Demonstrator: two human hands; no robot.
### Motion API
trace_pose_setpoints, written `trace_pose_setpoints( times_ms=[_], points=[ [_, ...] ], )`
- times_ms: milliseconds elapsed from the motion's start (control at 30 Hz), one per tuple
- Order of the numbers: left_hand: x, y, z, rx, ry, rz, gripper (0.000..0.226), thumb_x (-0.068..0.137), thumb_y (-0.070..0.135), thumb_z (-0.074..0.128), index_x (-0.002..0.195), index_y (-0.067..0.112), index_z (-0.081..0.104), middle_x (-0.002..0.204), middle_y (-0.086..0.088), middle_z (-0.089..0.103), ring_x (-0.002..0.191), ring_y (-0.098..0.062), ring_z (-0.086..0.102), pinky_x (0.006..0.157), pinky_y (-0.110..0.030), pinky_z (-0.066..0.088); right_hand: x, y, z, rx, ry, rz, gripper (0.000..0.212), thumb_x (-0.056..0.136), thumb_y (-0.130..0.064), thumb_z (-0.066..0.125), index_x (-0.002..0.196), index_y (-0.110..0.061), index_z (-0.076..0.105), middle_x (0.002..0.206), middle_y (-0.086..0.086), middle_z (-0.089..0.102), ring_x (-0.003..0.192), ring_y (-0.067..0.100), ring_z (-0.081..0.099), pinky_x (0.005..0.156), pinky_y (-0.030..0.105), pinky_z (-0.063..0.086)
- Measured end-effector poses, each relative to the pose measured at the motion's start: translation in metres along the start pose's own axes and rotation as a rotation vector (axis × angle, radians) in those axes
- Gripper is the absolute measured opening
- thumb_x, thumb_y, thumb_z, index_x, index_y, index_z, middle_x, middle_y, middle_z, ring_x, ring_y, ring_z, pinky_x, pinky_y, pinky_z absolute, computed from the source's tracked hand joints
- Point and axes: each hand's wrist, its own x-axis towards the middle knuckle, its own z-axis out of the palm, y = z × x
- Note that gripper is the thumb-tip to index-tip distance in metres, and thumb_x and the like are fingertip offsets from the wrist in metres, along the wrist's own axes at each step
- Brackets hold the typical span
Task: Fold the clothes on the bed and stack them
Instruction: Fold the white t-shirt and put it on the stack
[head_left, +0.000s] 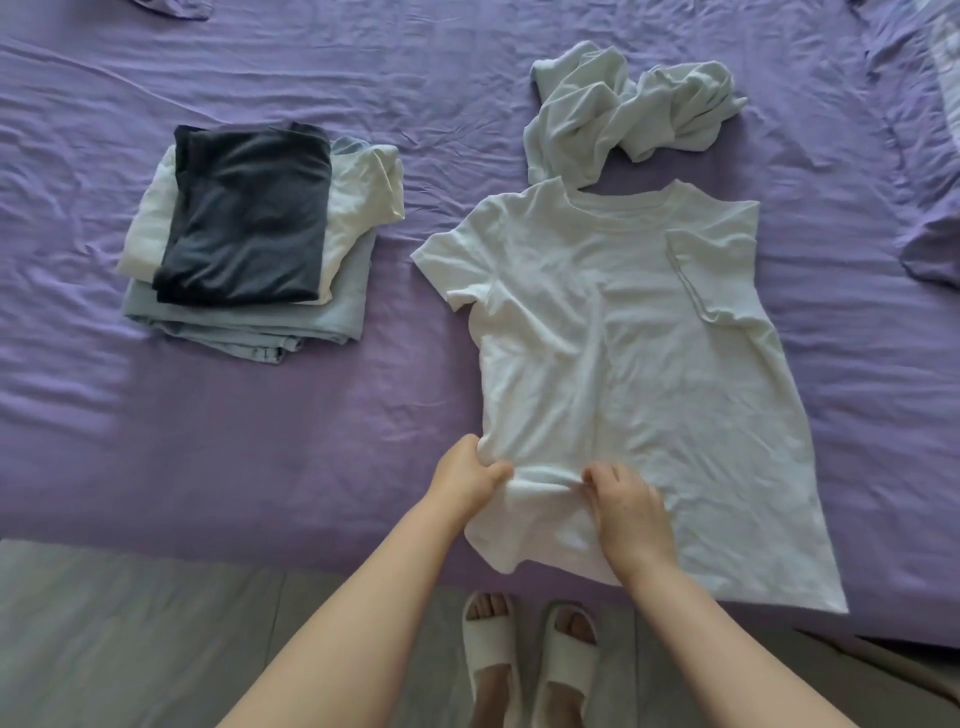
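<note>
No logos, tags or print readable on anything here, it's all plain fabric. The surface is a bed with a wrinkly purple sheet (363, 441), and along the bottom of the frame there's grey wood-look floor (130, 623) plus my feet in white slide slippers (530, 660).

The white short-sleeve cotton t-shirt (623, 338) is lying flat, center-right of the frame, long axis running top to bottom and leaning a bit to the right, collar toward the top, hem at the near edge of the bed. The right-hand sleeve is folded in over the chest; the left one sticks out.

My left hand (462, 480) is pinching the shirt's left side edge down low, thumb on top of the cloth. My right hand (623, 506) sits just beside it with fingers curled into a bunched ridge of the same shirt, so both are gripping it.

Just above the collar, touching it, sits a crumpled pale mint garment (623, 109). Upper left there's the folded stack (260, 234): dark navy piece on top, cream one under it, light blue at the bottom.
</note>
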Motion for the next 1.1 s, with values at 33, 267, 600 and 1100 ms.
trace_pose_setpoints(
  times_ms=[33, 267, 600, 1100],
  points=[
    [-0.003, -0.004, -0.001, -0.004, 0.035, -0.002, 0.022, 0.083, 0.027, 0.061, 0.096, 0.011, 0.051, 0.091, -0.002, 0.057, 0.081, -0.018, 0.056, 0.057, -0.028, 0.043, -0.001, 0.003, 0.001, 0.027, 0.001, 0.018, 0.019, 0.071, 0.006, 0.073, 0.078, -0.009, 0.062, 0.069, 0.009, 0.059, 0.06, 0.032, 0.056, 0.058, 0.029, 0.032],
    [-0.023, -0.027, 0.006, -0.134, 0.063, -0.058, 0.029, 0.076, 0.028, 0.072, 0.097, 0.009, 0.064, 0.094, -0.003, 0.068, 0.088, -0.021, 0.064, 0.074, -0.035, 0.053, -0.014, -0.001, 0.006, 0.114, 0.009, 0.077, 0.005, 0.088, -0.005, 0.057, 0.086, -0.007, 0.061, 0.082, 0.011, 0.059, 0.076, 0.032, 0.056, 0.066, 0.035, 0.037],
    [-0.043, -0.047, 0.01, -0.21, 0.333, 0.002, 0.034, 0.081, 0.033, 0.071, 0.071, 0.015, 0.044, 0.069, 0.005, 0.045, 0.06, -0.01, 0.042, 0.05, -0.015, 0.033, -0.014, 0.013, -0.003, -0.11, -0.059, 0.027, 0.017, 0.086, -0.004, 0.05, 0.097, -0.015, 0.056, 0.095, 0.003, 0.058, 0.094, 0.027, 0.052, 0.075, 0.035, 0.034],
    [-0.059, -0.076, 0.003, -0.084, 0.141, -0.084, 0.014, 0.081, 0.015, 0.064, 0.08, 0.014, 0.05, 0.08, 0.0, 0.056, 0.068, -0.017, 0.051, 0.059, -0.028, 0.041, -0.053, 0.022, 0.009, -0.108, -0.176, -0.225, 0.04, 0.079, -0.041, 0.067, 0.11, -0.017, 0.06, 0.121, 0.005, 0.055, 0.111, 0.031, 0.049, 0.094, 0.043, 0.038]
  ],
)
